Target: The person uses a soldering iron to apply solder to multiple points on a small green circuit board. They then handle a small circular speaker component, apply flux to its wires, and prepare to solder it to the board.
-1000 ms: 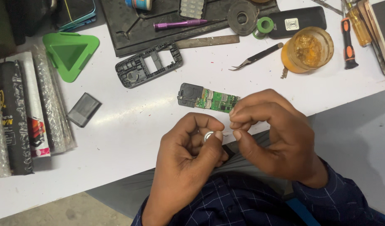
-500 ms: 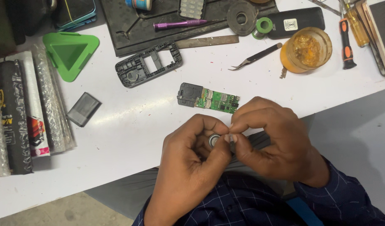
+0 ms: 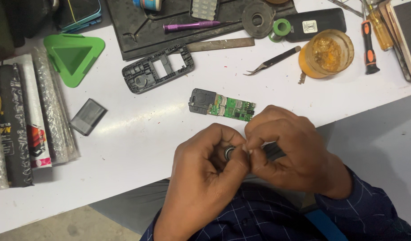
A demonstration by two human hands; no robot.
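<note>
My left hand (image 3: pixel 205 167) and my right hand (image 3: pixel 290 151) meet at the near edge of the white table (image 3: pixel 138 134). Between their fingertips is a small round dark part with a silver rim (image 3: pixel 229 152), pinched by both hands. A dark slim piece (image 3: pixel 272 151) shows under my right hand; what it is I cannot tell. Just beyond the hands lies a green phone circuit board (image 3: pixel 223 105) with a dark grey end. Further back sits a grey plastic phone frame (image 3: pixel 157 73).
A grey battery (image 3: pixel 88 116) lies at the left, next to bubble-wrapped packets (image 3: pixel 22 120) and a green triangular holder (image 3: pixel 73 56). At the back are a black work mat (image 3: pixel 178 27), tweezers (image 3: pixel 271 60), a metal ruler (image 3: pixel 221 44), an amber jar (image 3: pixel 326 53) and an orange-handled screwdriver (image 3: pixel 368 40).
My hands have closed in tighter around the small round part and turned it a little. Nothing on the table has moved.
</note>
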